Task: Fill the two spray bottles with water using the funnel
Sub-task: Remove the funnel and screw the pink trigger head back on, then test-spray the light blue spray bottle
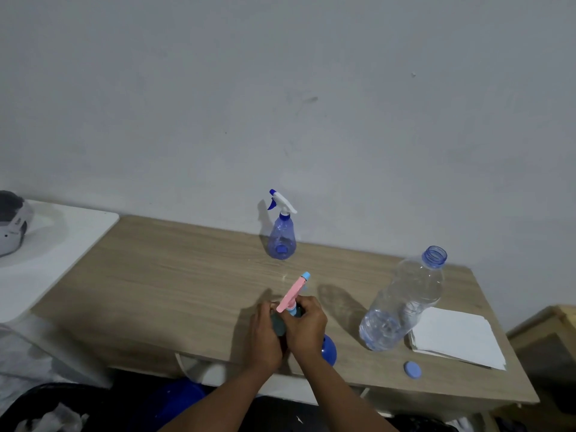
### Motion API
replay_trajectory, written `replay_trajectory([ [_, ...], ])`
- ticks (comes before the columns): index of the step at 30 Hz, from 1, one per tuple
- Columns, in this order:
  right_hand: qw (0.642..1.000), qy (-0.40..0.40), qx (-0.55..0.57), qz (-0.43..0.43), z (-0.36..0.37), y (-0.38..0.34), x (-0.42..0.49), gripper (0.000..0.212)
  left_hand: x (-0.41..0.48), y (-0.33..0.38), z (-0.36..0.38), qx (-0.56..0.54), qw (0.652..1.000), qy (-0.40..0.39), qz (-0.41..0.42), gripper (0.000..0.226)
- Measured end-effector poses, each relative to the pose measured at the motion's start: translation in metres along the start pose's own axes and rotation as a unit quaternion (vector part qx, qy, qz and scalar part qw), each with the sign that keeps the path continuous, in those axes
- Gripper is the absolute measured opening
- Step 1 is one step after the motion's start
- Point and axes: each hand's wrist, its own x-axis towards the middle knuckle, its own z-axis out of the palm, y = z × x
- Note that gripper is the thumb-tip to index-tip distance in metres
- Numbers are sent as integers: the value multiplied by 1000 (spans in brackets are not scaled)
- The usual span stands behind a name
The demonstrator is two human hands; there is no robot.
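Observation:
A spray bottle with a pink trigger head and a light blue nozzle stands near the table's front edge. My left hand wraps its dark body, which is mostly hidden. My right hand grips the light blue collar under the pink head. A second spray bottle, clear blue with a white and blue head, stands upright at the back by the wall. A blue rounded object, maybe the funnel, shows just right of my right wrist. A large clear water bottle, uncapped and partly filled, stands to the right.
A blue bottle cap lies near the front edge of the wooden table. A stack of white paper sits at the right. A white surface with a helmet-like object adjoins on the left.

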Motion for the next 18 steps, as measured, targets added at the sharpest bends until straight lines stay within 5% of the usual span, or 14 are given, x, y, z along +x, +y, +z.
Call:
replay_trajectory([
  [2, 1000, -13, 22, -17, -2, 0, -2, 24, 1, -7, -4, 55, 998, -39, 1, 42],
  [7, 997, -2, 81, 3, -6, -6, -3, 46, 13, -48, -35, 378, 919, -90, -70, 133],
  [10, 998, -19, 64, -9, -13, -17, 14, 6, 15, -59, -47, 479, 845, -208, -114, 144],
  [18, 994, 42, 85, -53, -38, -43, 42, 19, 18, -54, -54, 524, 784, -301, -138, 142],
])
